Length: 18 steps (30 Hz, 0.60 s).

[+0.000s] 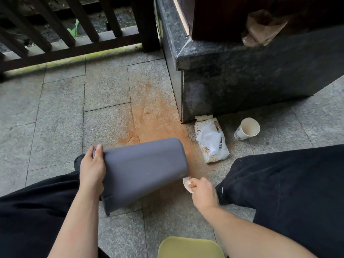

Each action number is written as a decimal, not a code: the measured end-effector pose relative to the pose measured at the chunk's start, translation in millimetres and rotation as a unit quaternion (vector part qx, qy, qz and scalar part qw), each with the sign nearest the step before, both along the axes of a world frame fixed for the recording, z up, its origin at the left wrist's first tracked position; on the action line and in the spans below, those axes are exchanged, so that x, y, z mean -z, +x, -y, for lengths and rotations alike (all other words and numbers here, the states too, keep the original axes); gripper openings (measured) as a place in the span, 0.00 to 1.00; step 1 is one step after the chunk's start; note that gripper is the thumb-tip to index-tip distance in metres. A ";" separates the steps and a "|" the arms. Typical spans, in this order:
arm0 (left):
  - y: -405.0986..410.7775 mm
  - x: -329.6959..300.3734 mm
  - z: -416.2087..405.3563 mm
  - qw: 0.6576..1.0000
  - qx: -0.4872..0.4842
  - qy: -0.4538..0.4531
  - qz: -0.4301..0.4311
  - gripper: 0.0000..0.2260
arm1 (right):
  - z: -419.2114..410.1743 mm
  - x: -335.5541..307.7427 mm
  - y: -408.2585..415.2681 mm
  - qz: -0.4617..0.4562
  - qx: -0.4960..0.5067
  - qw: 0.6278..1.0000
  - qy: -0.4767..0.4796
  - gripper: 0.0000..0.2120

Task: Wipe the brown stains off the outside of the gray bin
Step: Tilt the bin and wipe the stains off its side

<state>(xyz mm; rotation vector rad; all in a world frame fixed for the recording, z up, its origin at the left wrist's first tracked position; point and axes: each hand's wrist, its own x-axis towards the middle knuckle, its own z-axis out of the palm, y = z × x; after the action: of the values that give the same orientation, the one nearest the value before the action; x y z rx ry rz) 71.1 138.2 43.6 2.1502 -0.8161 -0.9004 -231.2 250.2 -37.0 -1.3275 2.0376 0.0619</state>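
1. Across the granite-paved floor (61, 101) runs an orange-brown powdery stain (156, 116), from the base of a dark polished stone plinth (242, 75) down toward the person's knees; a dark wooden railing (61, 34) closes off the far edge.
2. Black trousers (290, 187) cover both legs, spread to either side of the stain.
3. Between the legs, the gray bin (143, 168) lies tipped on its side above the stain, closed bottom pointing away to the right.
4. Left hand (92, 169) grips the bin's rim end, fingers curled over the edge with the thumb on the outer wall.
5. Right hand (202, 192) pinches a crumpled, brown-soiled wipe (187, 183) in bunched fingers, just at the bin's lower right corner.
6. A white wet-wipe pack (211, 140) lies near the plinth, a sheet pulled out; its Chinese lettering is too small to read surely.
7. A paper cup (246, 128) lies tilted beside the pack, printing illegible.
8. A yellow-green stool edge (189, 247) shows at the bottom.
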 end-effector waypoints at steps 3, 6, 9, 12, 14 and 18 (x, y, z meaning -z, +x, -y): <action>-8.4 -2.9 -8.1 0.999 -0.020 -0.035 0.035 0.29 | 8.7 -1.8 -8.5 0.014 0.138 0.990 0.013 0.10; -22.8 1.6 -24.5 0.996 0.013 -0.048 0.076 0.33 | 36.1 -5.6 -15.7 0.103 0.268 0.958 -0.024 0.11; -28.6 8.9 -31.8 0.997 0.010 -0.045 0.065 0.35 | 72.3 -12.5 -15.6 0.267 0.390 0.879 -0.069 0.12; -26.3 15.8 -28.9 0.998 0.034 -0.035 0.038 0.37 | 101.4 -19.8 -18.6 0.415 0.473 0.772 -0.089 0.09; -27.2 19.2 -28.2 0.998 0.047 -0.033 0.025 0.38 | 116.0 -18.3 -23.8 0.422 0.471 0.770 -0.089 0.11; -38.8 22.9 -34.9 0.994 0.066 -0.043 0.076 0.35 | 147.3 -11.8 -33.0 0.320 0.393 0.853 -0.128 0.17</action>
<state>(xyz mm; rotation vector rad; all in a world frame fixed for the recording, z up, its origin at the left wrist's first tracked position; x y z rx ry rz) 32.3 173.1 20.8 2.1276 -1.0642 -0.7579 -264.2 102.8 -25.1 -0.4367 1.8513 -0.9225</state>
